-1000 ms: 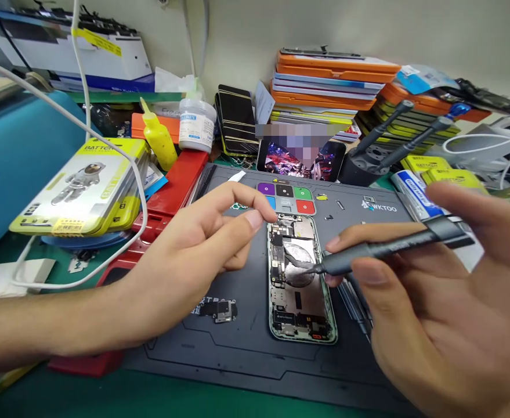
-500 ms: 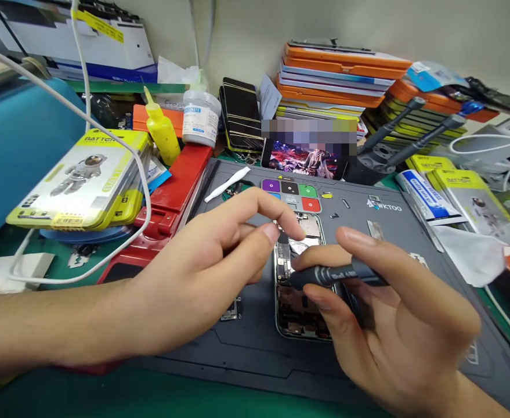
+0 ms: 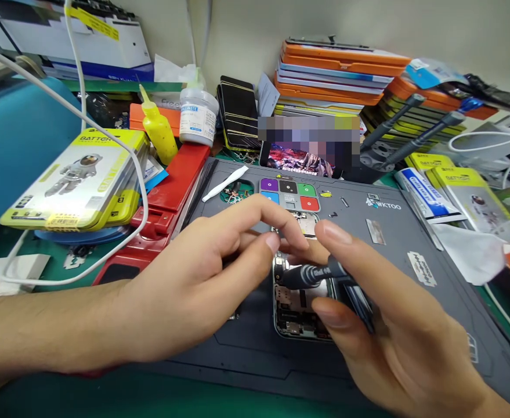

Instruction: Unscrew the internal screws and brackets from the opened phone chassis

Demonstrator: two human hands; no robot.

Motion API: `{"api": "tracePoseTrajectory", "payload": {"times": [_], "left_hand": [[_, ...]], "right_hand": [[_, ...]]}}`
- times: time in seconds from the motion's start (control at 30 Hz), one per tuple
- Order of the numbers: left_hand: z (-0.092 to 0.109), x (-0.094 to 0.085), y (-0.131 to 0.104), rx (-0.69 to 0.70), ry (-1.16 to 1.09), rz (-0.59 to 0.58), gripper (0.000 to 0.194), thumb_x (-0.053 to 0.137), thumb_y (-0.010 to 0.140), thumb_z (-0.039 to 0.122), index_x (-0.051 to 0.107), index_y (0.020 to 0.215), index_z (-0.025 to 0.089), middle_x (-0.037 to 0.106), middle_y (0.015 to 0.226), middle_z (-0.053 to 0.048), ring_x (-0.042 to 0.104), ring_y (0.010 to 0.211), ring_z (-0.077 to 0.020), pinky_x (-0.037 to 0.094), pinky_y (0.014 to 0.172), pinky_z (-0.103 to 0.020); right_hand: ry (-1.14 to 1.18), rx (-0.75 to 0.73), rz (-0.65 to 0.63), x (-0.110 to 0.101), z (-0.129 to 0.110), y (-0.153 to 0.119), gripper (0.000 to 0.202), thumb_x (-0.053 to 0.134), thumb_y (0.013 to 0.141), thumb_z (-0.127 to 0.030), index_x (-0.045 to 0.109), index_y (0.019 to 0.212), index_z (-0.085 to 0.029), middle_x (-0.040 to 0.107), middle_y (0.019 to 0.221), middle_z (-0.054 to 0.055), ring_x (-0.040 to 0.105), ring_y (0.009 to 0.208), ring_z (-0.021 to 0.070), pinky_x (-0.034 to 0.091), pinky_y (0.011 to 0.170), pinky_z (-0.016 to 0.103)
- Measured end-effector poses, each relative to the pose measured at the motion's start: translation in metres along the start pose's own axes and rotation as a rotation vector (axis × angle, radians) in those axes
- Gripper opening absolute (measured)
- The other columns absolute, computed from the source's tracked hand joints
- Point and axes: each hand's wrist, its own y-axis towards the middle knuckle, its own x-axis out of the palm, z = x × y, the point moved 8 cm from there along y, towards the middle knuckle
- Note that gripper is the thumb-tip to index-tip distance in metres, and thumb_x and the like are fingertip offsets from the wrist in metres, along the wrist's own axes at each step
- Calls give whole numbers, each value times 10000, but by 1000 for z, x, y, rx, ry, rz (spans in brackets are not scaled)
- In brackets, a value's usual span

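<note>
An opened phone (image 3: 287, 316), its inner boards and metal parts bare, lies on the grey mat under both hands. My right hand (image 3: 394, 325) grips a dark screwdriver (image 3: 309, 275) between thumb and fingers, its front end pointing left over the phone's left side. The driver's tip is too small to make out. Over the phone's upper left edge, my left hand (image 3: 206, 278) has its index finger stretched toward the right hand's fingers, the thumb apart from it. Nothing shows between them; the other left fingers are partly hidden.
A colored magnetic pad (image 3: 289, 187), a white spudger (image 3: 224, 184), a metal blade (image 3: 422, 269) and small screws lie on the mat (image 3: 246, 371). A propped phone (image 3: 298, 159) plays video behind. Battery packs (image 3: 76, 174), a red stapler-like tool (image 3: 167, 203) and a white cable stand left.
The screwdriver and my right hand have shifted slightly left, and its fingers have changed their hold on the handle. My left hand stays nearly in place over the phone.
</note>
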Motion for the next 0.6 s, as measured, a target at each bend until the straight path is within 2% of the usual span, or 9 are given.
{"api": "tracePoseTrajectory", "payload": {"times": [0.1,0.17,0.23,0.33,0.47,0.6], "left_hand": [[-1,0,0,-11,-42,-3,167,453,1121,346,614,1156,316,358,598,73,302,493,-103,234,433,-228],[0,-1,-1,-12,-71,-4,164,448,1126,323,612,1146,321,349,604,75,299,497,-96,230,432,-219],[0,-1,-1,-7,-81,-6,166,443,1128,302,608,1132,323,337,599,81,276,489,-88,207,421,-210],[1,0,-2,1,-74,-3,151,453,1130,307,599,1148,343,314,581,90,252,471,-86,183,408,-207],[1,1,-2,-8,-83,-4,153,454,1127,293,603,1136,330,315,591,86,265,479,-88,200,413,-206],[0,1,0,-7,-92,-3,148,458,1129,316,606,1132,320,351,614,80,310,511,-89,248,441,-204]], "right_hand": [[-44,21,39,-9,-5,-1,745,625,989,-164,396,1601,-523,804,1224,-41,796,1007,277,680,930,456],[-57,40,72,-14,-7,-2,716,651,976,-187,446,1582,-508,782,1286,-32,770,1090,303,664,968,474],[-41,43,51,-13,-8,-2,747,630,966,-155,427,1594,-505,724,1402,-54,740,1169,300,654,996,466],[-92,37,81,-15,-8,-4,789,613,938,-93,430,1599,-483,711,1410,-69,740,1116,262,652,977,432],[-150,-26,85,-12,-11,-8,868,608,908,-38,368,1637,-444,655,1491,-93,698,1198,246,609,1049,411],[-167,1,91,-7,-11,-11,835,568,942,-51,347,1648,-438,714,1399,-65,704,1175,241,589,1061,429]]}}
